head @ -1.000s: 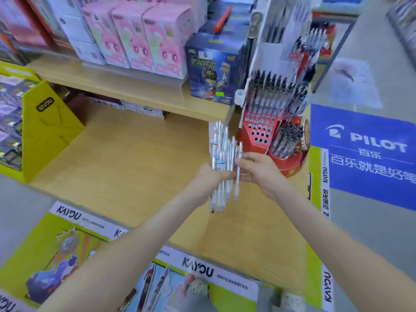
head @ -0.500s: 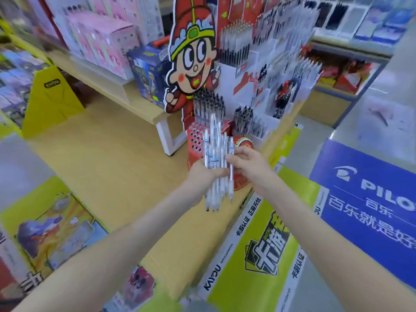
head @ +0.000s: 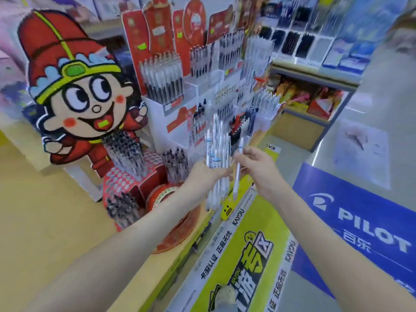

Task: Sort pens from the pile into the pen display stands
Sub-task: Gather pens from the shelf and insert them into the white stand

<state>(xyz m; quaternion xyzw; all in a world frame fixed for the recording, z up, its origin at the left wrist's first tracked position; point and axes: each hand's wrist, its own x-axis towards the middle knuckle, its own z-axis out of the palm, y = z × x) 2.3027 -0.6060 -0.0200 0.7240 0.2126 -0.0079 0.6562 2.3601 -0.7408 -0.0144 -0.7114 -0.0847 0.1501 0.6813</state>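
- In the head view, we are gripping a bundle of pens (head: 214, 152) in our left hand (head: 202, 171), with the fingers curled round the middle of the bundle.
- The bundle is standing nearly upright, its long axis running top to bottom, with the ends sticking out above and below the fist. The barrels are white and clear with pale blue bands. We cannot tell through the blur which end is the tip.
- We are pinching a single pen (head: 237, 176) between the thumb and fingers of our right hand (head: 255, 164), with the other fingers loosely bent.
- This pen is also hanging almost vertical, with its upper end leaning slightly right. It is just beside the bundle but apart from it, and most of its length is showing below the pinch.
- Both hands are hovering in front of a white tiered display stand (head: 180, 102) that is holding rows of upright pens.
- To the left, a red perforated stand (head: 135, 183) is sitting on the wooden surface (head: 45, 221), partly filled with upright pens.
- A cartoon cutout (head: 83, 93) in a red hat is standing behind the red stand.
- A yellow banner (head: 247, 255) and a blue floor sign (head: 360, 221) are lying below our arms.
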